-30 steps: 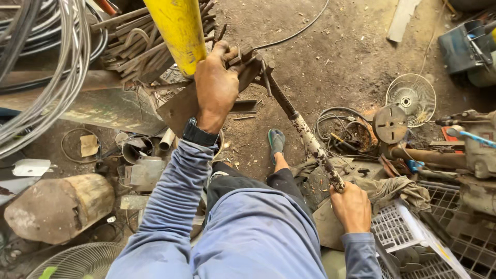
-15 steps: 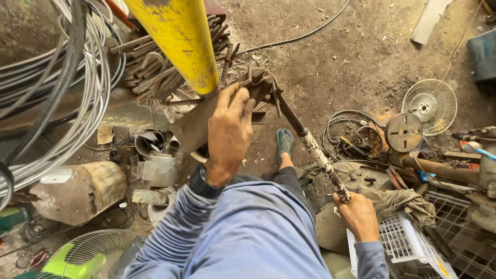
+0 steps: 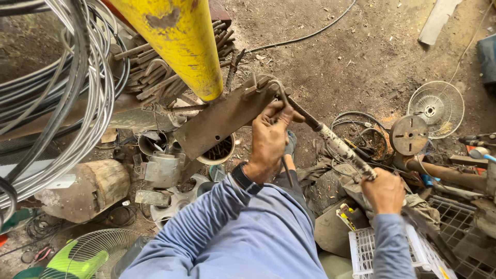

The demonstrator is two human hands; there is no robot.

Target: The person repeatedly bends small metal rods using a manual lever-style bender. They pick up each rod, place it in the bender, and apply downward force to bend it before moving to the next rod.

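rusted steel fills the middle of the view: a flat brown plate [image 3: 219, 121] tilts up from lower left to upper right, with a bent rod [image 3: 281, 92] hooked over pegs at its top end. the left hand [image 3: 268, 137] sits at that top end, fingers [image 3: 276, 111] curled together around the rod just below the hook, thumb side pressed near the plate's edge; a dark watch band [image 3: 245, 179] wraps the wrist. from those fingers a long lever bar [image 3: 338, 147] runs down to the right, its pale, pitted sleeve reaching the right hand [image 3: 383, 191], whose fingers are clamped tight around the bar's lower end — so the bar spans from one grip to the other. above and to the left of the left fingers a thick yellow pole [image 3: 178, 41] comes down, ending just beside the plate, with a heap of bent rusty rods [image 3: 155, 72] behind it. beyond the right fingers lie a rusty disc [image 3: 408, 134] and a white fan grille [image 3: 435, 108] on the dirt floor; below them is a white plastic crate [image 3: 361, 253]. far left of both hands hang loops of grey cable [image 3: 77, 93], and a stub of log [image 3: 95, 186] lies underneath — well apart from the plate.
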